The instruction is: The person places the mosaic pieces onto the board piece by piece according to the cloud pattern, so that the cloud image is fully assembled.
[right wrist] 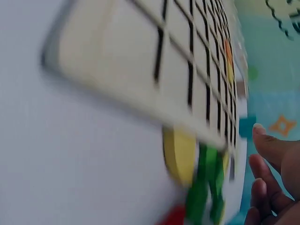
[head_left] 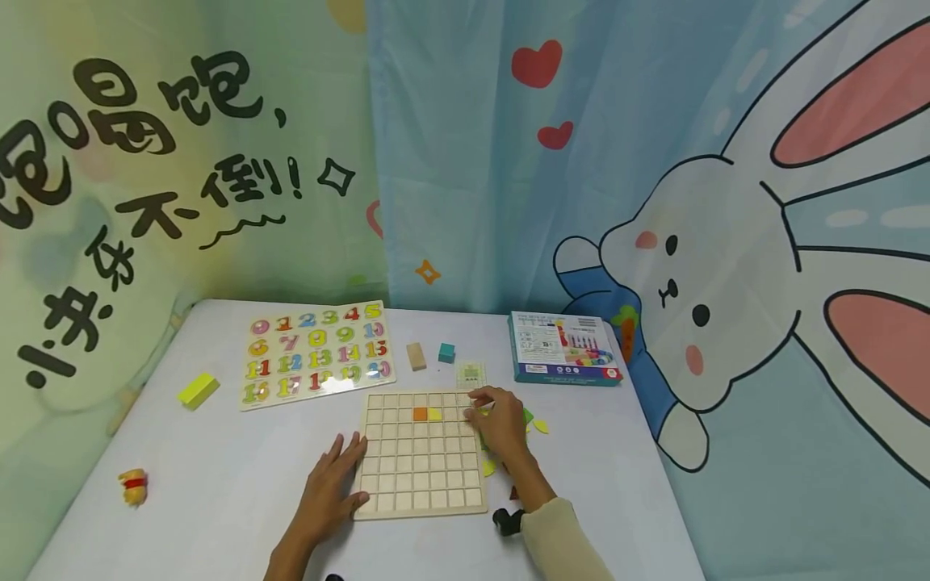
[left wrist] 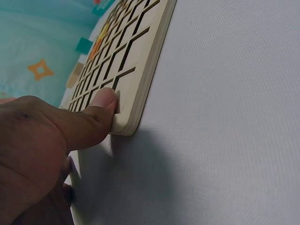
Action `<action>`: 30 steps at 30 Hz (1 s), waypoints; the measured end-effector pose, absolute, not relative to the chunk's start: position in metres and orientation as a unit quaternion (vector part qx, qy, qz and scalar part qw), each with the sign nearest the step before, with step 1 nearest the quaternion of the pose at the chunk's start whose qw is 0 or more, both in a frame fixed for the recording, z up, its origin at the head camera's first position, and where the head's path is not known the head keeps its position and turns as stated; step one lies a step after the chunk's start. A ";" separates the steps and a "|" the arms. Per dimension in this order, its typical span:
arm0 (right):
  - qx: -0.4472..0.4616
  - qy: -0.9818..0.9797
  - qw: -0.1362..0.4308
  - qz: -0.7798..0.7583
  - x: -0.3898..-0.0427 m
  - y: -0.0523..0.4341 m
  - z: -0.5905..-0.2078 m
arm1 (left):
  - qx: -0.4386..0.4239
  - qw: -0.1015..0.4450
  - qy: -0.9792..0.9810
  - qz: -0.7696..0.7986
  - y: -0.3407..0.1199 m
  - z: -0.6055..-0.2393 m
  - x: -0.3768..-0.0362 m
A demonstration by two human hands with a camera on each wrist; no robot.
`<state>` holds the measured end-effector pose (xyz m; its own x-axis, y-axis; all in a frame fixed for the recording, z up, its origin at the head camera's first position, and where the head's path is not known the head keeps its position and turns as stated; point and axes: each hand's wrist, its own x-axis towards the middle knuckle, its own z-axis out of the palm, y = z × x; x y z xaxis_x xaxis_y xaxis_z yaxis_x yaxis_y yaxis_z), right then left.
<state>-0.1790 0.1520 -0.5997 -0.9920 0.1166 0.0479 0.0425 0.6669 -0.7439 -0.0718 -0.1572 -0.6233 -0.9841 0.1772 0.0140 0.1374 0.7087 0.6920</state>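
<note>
A wooden grid board lies flat on the white table, with an orange tile and a yellow tile set in its second row. My left hand lies flat at the board's left side. Its thumb presses against the near corner of the board. My right hand rests over the board's far right corner, fingers loosely extended and nothing plainly held. Loose yellow and green pieces lie just beside the board.
A number puzzle lies at the back left, with a lime block beside it. A wooden block, teal cube and small card sit behind the board. A box is back right; a small toy is front left.
</note>
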 end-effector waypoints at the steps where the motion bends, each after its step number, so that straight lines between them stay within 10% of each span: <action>1: -0.052 -0.913 0.046 0.401 -0.181 0.159 -0.599 | 0.085 0.027 0.924 0.372 -0.157 -0.623 -0.072; 30: -0.065 -0.944 -0.019 0.324 -0.197 0.211 -0.593 | 0.097 0.013 0.916 0.389 -0.158 -0.622 -0.072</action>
